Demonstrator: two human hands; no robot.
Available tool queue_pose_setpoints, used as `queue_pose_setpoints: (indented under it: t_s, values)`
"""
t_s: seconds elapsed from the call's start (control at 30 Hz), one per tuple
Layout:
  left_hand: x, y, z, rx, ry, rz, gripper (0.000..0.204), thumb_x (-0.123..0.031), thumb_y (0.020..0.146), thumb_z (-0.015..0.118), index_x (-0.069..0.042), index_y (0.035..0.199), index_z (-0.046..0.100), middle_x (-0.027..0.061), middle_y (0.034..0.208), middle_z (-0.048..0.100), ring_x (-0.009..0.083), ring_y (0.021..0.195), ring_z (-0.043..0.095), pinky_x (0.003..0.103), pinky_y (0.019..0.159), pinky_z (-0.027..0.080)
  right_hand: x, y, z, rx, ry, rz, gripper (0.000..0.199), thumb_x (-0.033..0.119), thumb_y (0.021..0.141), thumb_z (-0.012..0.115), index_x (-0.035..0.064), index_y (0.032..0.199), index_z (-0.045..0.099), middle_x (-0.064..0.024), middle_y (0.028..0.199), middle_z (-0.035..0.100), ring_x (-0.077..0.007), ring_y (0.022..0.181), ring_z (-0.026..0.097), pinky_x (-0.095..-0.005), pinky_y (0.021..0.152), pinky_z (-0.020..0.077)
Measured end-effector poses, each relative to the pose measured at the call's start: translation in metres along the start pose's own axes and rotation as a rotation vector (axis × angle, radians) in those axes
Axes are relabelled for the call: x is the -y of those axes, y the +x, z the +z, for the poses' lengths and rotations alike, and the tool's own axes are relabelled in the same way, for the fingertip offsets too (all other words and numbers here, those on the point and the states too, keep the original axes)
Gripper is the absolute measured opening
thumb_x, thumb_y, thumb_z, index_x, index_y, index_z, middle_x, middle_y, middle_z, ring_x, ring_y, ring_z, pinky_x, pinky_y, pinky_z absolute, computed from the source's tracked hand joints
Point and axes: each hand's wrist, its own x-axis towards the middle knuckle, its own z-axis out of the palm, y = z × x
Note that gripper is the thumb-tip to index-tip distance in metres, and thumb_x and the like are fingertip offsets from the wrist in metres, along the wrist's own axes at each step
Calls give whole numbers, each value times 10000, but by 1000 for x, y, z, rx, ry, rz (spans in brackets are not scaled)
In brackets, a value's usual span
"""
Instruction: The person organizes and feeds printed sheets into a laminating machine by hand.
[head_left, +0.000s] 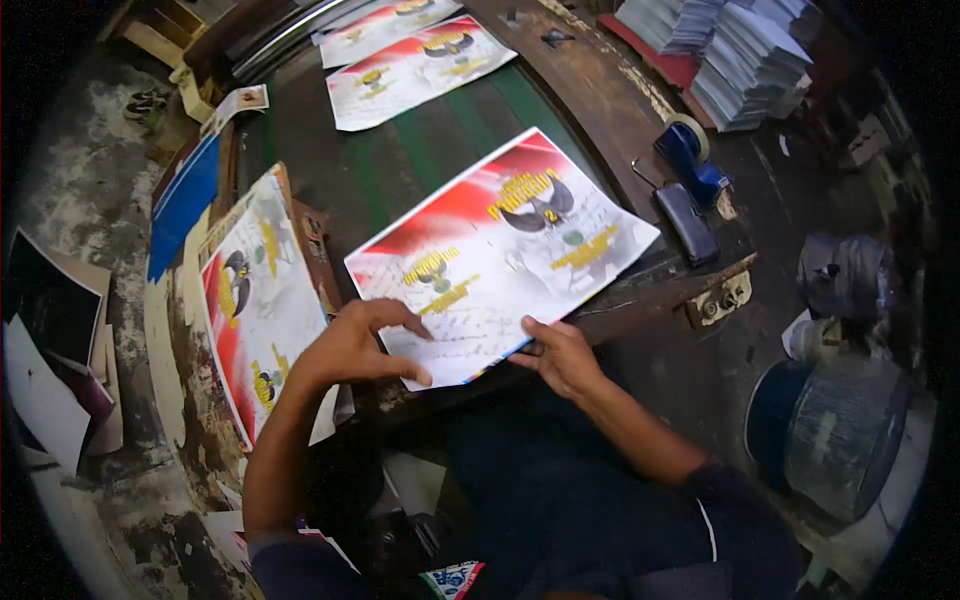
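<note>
Stained workroom floor [105,110]; dark, worn table [378,185] with green stripes; white paper stacks [750,70]; one printed sheet [480,275].
Sheet: red, white and yellow, lying at the table's near side, near edge between the hands. Left hand [365,345]: thumb and fingers parted over the near-left corner, contact unclear. Right hand [560,358]: pinching the near edge, thumb on top.
</note>
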Motion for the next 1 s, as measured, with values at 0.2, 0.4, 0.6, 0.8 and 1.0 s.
queue_pose_setpoints:
  t_s: [0.2,0.4,0.6,0.8,1.0]
  values:
    - [-6,76,30,12,417,9,580,-346,641,817,-54,1099,617,156,1042,623,344,978,596,412,837,482,-6,52,23,-59,-52,-215,308,288,900,620,8,1025,590,-70,885,642,-149,741,632,-284,677,541]
    - [22,100,2,2,367,27,505,-319,650,801,-83,1065,634,130,982,624,316,931,606,384,796,489,12,75,56,-49,-8,-279,347,288,854,690,-13,1008,611,-51,887,644,-122,766,611,-248,619,524]
    - [31,118,-36,139,111,-56,569,-382,679,811,-101,1141,631,60,1041,647,209,993,606,397,831,486,17,113,42,50,-212,-551,462,325,779,764,-15,1059,627,-84,1014,648,-155,908,585,-279,833,446]
    - [47,130,-59,173,-26,-144,511,-377,726,785,-102,1133,641,38,1041,644,200,1023,598,379,853,484,35,140,41,171,-374,-559,506,373,755,774,-18,1044,634,-84,991,653,-169,907,587,-305,836,448]
    - [69,140,-76,28,54,-108,251,-240,852,617,-61,1014,686,124,909,681,227,780,646,336,722,499,39,158,59,-25,-454,-520,384,325,822,705,-31,949,643,-84,870,654,-155,781,592,-301,697,487]
